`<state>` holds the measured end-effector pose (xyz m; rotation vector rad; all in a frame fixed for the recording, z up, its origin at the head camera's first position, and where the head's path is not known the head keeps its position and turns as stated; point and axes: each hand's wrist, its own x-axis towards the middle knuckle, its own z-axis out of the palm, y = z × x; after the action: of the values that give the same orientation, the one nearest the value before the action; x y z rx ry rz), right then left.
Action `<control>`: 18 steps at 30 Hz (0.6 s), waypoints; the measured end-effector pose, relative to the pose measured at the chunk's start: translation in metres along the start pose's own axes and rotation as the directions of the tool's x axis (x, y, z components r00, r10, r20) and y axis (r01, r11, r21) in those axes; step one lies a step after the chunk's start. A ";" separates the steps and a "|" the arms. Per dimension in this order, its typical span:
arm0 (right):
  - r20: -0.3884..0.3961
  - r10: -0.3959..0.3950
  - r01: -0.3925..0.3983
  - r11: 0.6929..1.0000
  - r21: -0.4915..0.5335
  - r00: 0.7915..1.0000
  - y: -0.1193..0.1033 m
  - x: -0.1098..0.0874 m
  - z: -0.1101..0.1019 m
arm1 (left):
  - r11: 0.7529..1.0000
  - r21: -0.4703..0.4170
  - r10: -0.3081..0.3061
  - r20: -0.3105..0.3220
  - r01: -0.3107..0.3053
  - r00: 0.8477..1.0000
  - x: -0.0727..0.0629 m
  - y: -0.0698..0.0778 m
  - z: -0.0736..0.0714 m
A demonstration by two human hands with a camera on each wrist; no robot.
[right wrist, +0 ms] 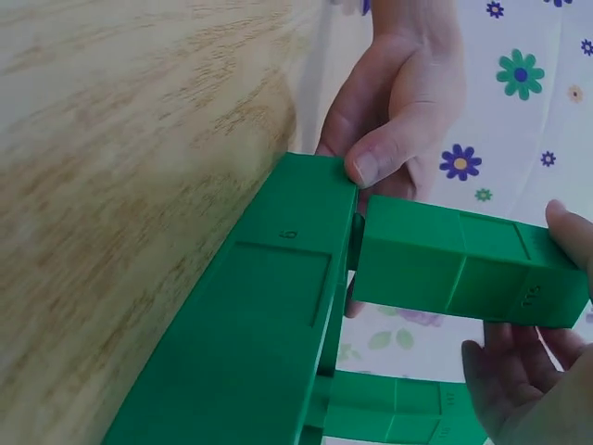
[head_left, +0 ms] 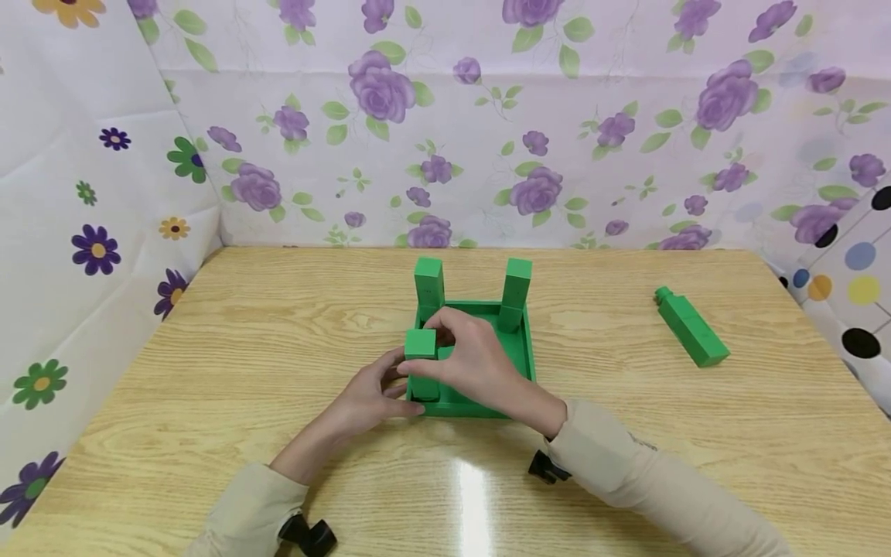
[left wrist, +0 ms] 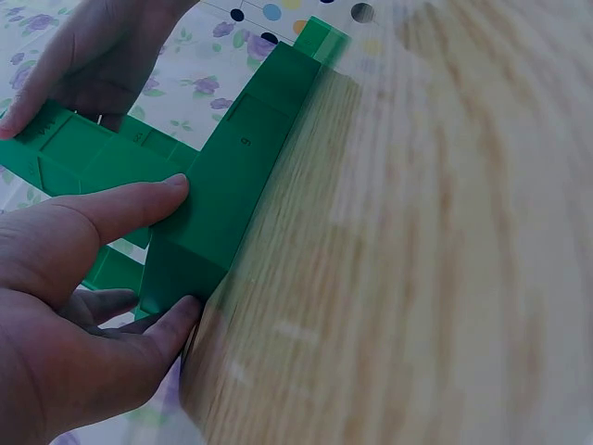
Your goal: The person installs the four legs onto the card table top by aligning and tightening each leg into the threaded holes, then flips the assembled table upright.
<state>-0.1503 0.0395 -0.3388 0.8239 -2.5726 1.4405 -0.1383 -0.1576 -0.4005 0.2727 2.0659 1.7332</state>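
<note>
A shallow green square tray [head_left: 459, 411] with raised walls sits on the table. My right hand [head_left: 476, 360] grips the upper part of a green square post [head_left: 421, 379] at the tray's near left corner, thumb on the near side and fingers behind. In the right wrist view, a narrow gap with a dark peg-like part shows between this post [right wrist: 408, 260] and the tray wall [right wrist: 278, 278]. My left hand [head_left: 369, 398] holds the same corner of the tray, its thumb on the wall in the left wrist view. Two more green posts [head_left: 429, 282] [head_left: 517, 286] stand upright at the far corners.
Another green post [head_left: 692, 329], with a round knob at one end, lies on the wooden table [head_left: 299, 309] to the right. Flowered cloth [head_left: 452, 124] hangs behind the table's far edge and along both sides.
</note>
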 end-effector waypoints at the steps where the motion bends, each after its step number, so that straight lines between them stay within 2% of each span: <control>1: 0.023 0.006 -0.006 1.000 0.005 1.000 0.000 0.000 -0.002 | 1.000 0.005 0.004 0.000 -0.004 1.000 0.000 0.000 0.000; 3: 0.096 0.018 -0.022 0.999 0.033 0.995 0.002 0.001 -0.007 | 1.000 0.013 0.008 -0.006 -0.007 1.000 0.000 0.000 0.000; 5: 0.199 0.010 -0.029 0.995 0.093 0.980 0.005 0.004 -0.013 | 1.000 0.016 0.010 -0.009 -0.010 1.000 0.000 0.000 0.001; 8: 0.355 -0.033 -0.056 0.970 0.235 0.934 0.013 0.010 -0.023 | 1.000 0.011 0.014 -0.011 -0.013 1.000 0.000 0.000 0.001; 10: 0.430 -0.082 -0.068 0.945 0.320 0.899 0.019 0.014 -0.027 | 1.000 0.008 0.014 -0.008 -0.014 1.000 0.000 0.000 0.001; 12: 0.474 -0.119 -0.078 0.924 0.375 0.873 0.024 0.017 -0.029 | 1.000 0.009 0.014 -0.008 -0.014 1.000 0.000 0.000 0.001; 14: 0.497 -0.145 -0.090 0.904 0.418 0.856 0.026 0.019 -0.030 | 1.000 0.010 0.014 -0.006 -0.014 1.000 0.000 0.000 0.000; 18: 0.513 -0.148 -0.131 0.874 0.468 0.846 0.027 0.022 -0.030 | 1.000 0.012 0.018 -0.004 -0.018 1.000 0.000 0.000 0.000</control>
<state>-0.1882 0.0663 -0.3357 1.4986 -2.5493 2.1743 -0.1379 -0.1579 -0.4006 0.2925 2.0827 1.7338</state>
